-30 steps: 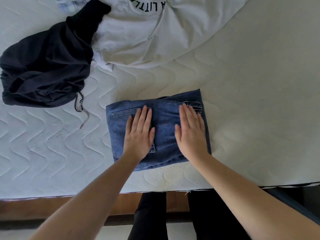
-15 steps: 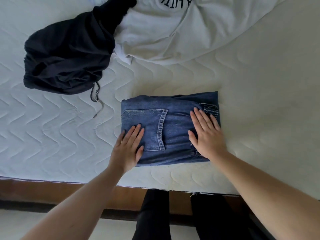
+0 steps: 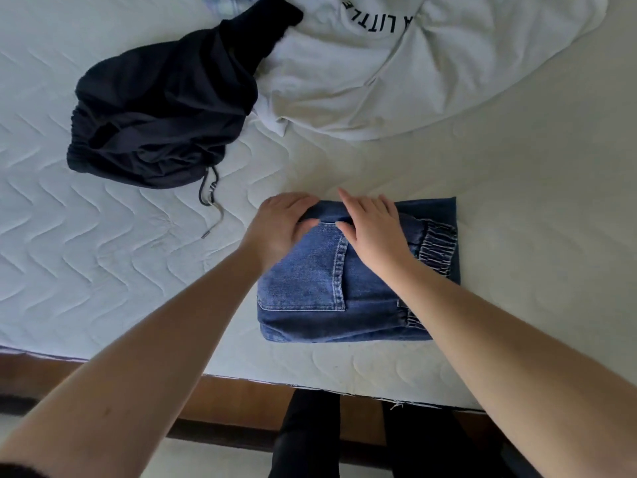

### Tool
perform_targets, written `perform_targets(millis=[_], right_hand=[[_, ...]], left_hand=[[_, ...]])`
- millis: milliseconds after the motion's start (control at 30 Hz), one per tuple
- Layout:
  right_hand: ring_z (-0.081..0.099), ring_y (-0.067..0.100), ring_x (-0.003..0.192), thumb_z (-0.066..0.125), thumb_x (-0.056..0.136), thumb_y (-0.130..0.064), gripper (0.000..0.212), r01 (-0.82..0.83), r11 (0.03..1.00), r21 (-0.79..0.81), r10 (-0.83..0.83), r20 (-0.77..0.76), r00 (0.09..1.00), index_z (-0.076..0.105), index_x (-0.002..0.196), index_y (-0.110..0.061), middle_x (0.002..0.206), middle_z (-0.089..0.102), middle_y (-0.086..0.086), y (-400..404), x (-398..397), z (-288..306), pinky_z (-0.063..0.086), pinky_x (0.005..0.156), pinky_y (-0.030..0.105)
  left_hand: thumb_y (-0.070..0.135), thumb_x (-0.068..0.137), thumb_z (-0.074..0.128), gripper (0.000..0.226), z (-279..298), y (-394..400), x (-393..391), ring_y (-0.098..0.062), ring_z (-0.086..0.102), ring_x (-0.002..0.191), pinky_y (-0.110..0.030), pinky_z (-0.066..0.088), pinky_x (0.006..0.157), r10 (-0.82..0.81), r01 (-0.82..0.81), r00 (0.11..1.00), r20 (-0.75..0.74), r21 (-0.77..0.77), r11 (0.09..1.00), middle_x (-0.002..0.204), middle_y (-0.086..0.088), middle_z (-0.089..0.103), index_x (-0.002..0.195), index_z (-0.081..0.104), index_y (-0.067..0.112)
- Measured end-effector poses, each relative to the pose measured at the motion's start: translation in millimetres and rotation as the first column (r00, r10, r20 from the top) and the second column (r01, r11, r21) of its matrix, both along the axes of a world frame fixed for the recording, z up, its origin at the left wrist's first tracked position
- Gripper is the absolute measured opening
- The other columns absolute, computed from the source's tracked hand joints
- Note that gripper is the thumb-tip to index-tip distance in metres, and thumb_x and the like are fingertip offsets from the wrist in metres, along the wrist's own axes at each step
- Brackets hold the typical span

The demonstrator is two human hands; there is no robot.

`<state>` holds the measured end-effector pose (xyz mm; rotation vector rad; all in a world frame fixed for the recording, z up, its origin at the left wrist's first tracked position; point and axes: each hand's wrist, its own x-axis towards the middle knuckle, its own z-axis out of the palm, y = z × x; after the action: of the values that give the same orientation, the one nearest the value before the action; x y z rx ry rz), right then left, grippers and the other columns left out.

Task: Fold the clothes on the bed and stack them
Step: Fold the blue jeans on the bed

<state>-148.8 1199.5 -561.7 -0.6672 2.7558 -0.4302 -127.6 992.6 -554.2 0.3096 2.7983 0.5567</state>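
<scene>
A folded pair of blue jeans (image 3: 310, 288) lies near the front edge of the white quilted mattress (image 3: 103, 270), back pocket facing up. My left hand (image 3: 279, 225) curls over the jeans' far left corner, fingers wrapped around the edge. My right hand (image 3: 372, 225) rests flat on the top of the jeans beside it, fingers spread toward the far edge. A crumpled black drawstring garment (image 3: 162, 122) sits at the far left. A rumpled white shirt with black lettering (image 3: 396, 70) lies at the far right, touching the black garment.
The bed's brown wooden frame (image 3: 241, 398) runs along the near edge. My dark-trousered legs (image 3: 306, 439) stand against it. A drawstring cord (image 3: 210, 201) trails from the black garment toward the jeans. Bare mattress stretches to the left and right of the jeans.
Both hands slid from the near part of the jeans to the far left edge. The left hand went from flat to curled around the corner.
</scene>
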Motion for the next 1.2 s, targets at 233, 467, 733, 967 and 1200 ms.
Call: perform_targets(millis=[233, 467, 733, 967, 1200], right_hand=[[0.058, 0.030, 0.099, 0.055, 0.098, -0.027, 0.024, 0.040, 0.995, -0.096, -0.041, -0.005, 0.999, 0.067, 0.110, -0.010, 0.103, 0.068, 0.007, 1, -4, -5, 0.040, 0.088, 0.040], [0.064, 0.023, 0.082, 0.058, 0.093, -0.032, 0.023, 0.015, 0.969, -0.246, -0.088, -0.289, 0.953, 0.074, 0.089, -0.015, 0.082, 0.071, -0.004, 13, 10, -9, 0.043, 0.077, 0.037], [0.061, 0.026, 0.084, 0.057, 0.094, -0.040, 0.027, 0.270, 0.961, -0.055, -0.272, -0.038, 0.962, 0.071, 0.091, -0.017, 0.082, 0.071, -0.001, 2, -11, -15, 0.038, 0.081, 0.039], [0.054, 0.026, 0.120, 0.041, 0.101, -0.023, 0.035, 0.211, 0.973, -0.095, -0.222, -0.130, 0.966, 0.054, 0.131, -0.011, 0.128, 0.060, 0.007, -19, 2, -14, 0.037, 0.106, 0.044], [0.014, 0.019, 0.149, 0.021, 0.103, -0.047, 0.063, -0.068, 0.989, 0.135, 0.061, 0.055, 0.997, 0.018, 0.154, -0.011, 0.161, 0.018, 0.006, -28, 27, -34, 0.009, 0.122, 0.040]], left_hand=[[0.046, 0.087, 0.062, 0.053, -5, -7, 1, -0.034, 0.057, 0.114, -0.046, 0.040, 0.100, -0.017, 0.017, 1.000, -0.001, 0.040, 0.999, 0.122, -0.011, 0.063, 0.122, 0.064, 0.007], [0.036, 0.093, 0.056, 0.034, -11, -7, 9, -0.027, 0.066, 0.090, -0.038, 0.046, 0.087, -0.108, 0.135, 0.943, -0.316, 0.064, 0.989, 0.092, -0.006, 0.070, 0.091, 0.071, 0.006], [0.037, 0.101, 0.041, 0.033, -18, 0, -13, -0.026, 0.060, 0.093, -0.038, 0.036, 0.091, 0.075, -0.075, 0.997, 0.001, -0.042, 0.996, 0.093, -0.002, 0.069, 0.102, 0.066, 0.015], [0.026, 0.099, 0.045, 0.027, -35, 19, -12, -0.025, 0.047, 0.121, -0.041, 0.021, 0.109, 0.237, -0.258, 0.965, -0.115, -0.234, 0.937, 0.124, -0.003, 0.056, 0.121, 0.058, 0.020], [0.037, 0.104, 0.015, 0.055, -48, 19, 34, -0.021, 0.011, 0.150, -0.041, 0.004, 0.122, 0.226, -0.229, 0.973, -0.045, -0.302, 0.925, 0.162, -0.003, 0.016, 0.154, 0.018, 0.016]])
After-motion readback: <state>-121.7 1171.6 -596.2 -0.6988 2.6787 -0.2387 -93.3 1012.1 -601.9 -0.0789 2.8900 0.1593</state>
